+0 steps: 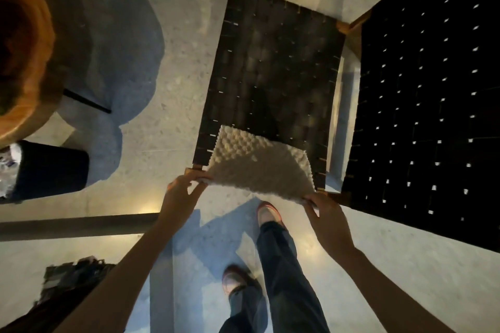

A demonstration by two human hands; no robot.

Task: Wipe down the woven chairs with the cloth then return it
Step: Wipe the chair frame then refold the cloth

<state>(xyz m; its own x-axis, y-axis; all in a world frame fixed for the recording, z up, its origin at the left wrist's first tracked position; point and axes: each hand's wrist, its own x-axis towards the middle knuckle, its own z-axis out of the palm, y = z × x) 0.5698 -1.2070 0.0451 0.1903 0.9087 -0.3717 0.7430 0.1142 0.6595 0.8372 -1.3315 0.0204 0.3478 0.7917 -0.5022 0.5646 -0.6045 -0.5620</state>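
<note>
Head view: left hand and right hand each pinch a near corner of the cream nubbly square cloth, which is spread over the front edge of the black woven-strap chair seat. Risk: the nubs may snag in the strap gaps, or a corner may slip from so light a pinch. A second black woven chair stands just beside it on the speckled grey stone floor. A round wooden table is at left.

Cloth in both hands, over woven chair

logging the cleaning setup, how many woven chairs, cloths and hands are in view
woven chairs: 2, one in the middle, one at right
cloth: 1
hands: 2, left hand, right hand
total: 5
</note>
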